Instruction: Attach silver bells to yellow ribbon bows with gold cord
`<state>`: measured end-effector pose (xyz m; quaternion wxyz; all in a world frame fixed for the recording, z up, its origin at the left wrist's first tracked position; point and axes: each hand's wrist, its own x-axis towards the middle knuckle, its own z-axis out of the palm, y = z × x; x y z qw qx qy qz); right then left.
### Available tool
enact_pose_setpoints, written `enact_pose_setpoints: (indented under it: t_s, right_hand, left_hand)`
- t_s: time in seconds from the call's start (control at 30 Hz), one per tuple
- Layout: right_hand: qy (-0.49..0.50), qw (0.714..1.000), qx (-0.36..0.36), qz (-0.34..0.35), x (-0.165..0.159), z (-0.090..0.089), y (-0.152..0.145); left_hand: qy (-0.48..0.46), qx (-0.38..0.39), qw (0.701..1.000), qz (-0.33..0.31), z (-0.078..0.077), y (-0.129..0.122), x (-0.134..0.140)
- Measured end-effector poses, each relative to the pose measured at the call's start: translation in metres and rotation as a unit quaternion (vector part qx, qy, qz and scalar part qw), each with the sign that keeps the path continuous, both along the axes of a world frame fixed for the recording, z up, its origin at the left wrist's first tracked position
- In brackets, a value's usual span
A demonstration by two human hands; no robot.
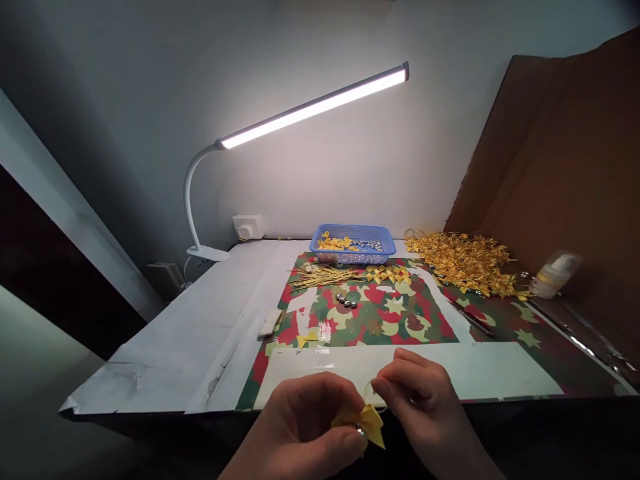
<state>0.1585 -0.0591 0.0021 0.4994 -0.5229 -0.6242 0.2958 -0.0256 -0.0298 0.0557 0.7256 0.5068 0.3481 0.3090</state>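
My left hand [310, 427] is closed on a yellow ribbon bow [371, 425] at the table's front edge. A small silver bell shows at the bow's middle, partly behind my thumb. Beside it, my right hand [420, 400] pinches a thin pale cord [369, 390] that loops up from the bow. Ahead on the camouflage-patterned mat [370, 330] sit several loose silver bells [347, 302]. One more piece of yellow ribbon [307, 339] lies near the mat's front left.
A blue basket [353, 257] holds yellow bows and silver bells. Before it lie yellow cords [323, 277] and several bows [389, 274]. A large heap of finished-looking bows [460, 260], tweezers [473, 317] and a bottle [554, 275] are right. A lamp [193, 200] stands left.
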Motion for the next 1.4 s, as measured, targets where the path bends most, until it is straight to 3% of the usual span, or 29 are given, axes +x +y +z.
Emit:
enact_pose_setpoints:
  t_s: [0.13, 0.3, 0.4, 0.5, 0.67, 0.8, 1.0, 1.1, 1.23, 1.4]
  right_hand:
    - [-0.030, 0.999, 0.028, -0.022, -0.007, -0.003, 0.000]
    - [0.056, 0.997, -0.057, -0.003, -0.001, -0.005, 0.002]
    - [0.152, 0.984, -0.089, 0.034, 0.004, -0.002, -0.001]
    - [0.213, 0.971, -0.065, 0.087, 0.004, 0.006, -0.006]
    - [0.199, 0.952, -0.105, 0.207, -0.002, 0.020, -0.004]
    - [0.126, 0.980, -0.070, 0.140, 0.000, 0.022, -0.001]
    - [-0.087, 0.992, -0.072, 0.055, 0.013, 0.025, -0.004]
    - [-0.151, 0.985, -0.067, 0.046, 0.017, 0.025, -0.002]
    - [-0.156, 0.983, -0.083, 0.040, 0.021, 0.018, 0.006]
    - [-0.072, 0.993, -0.092, 0.009, 0.046, 0.013, 0.019]
  left_hand:
    - [-0.016, 0.017, 1.000, -0.021, -0.004, 0.000, 0.001]
    - [-0.064, 0.003, 0.998, 0.005, -0.012, 0.005, -0.003]
    - [-0.099, -0.023, 0.995, -0.011, -0.017, 0.010, -0.004]
    - [-0.122, -0.069, 0.988, -0.061, -0.022, 0.014, -0.002]
    - [-0.138, -0.121, 0.978, -0.097, -0.037, 0.014, 0.008]
    - [-0.113, -0.105, 0.985, -0.081, -0.042, 0.018, 0.008]
    - [-0.005, 0.095, 0.995, -0.033, -0.031, 0.025, 0.001]
    - [0.025, 0.138, 0.990, 0.010, -0.030, 0.020, 0.009]
    - [0.060, 0.175, 0.983, 0.014, -0.036, 0.020, 0.021]
    - [0.141, 0.175, 0.975, -0.004, -0.043, 0.040, 0.029]
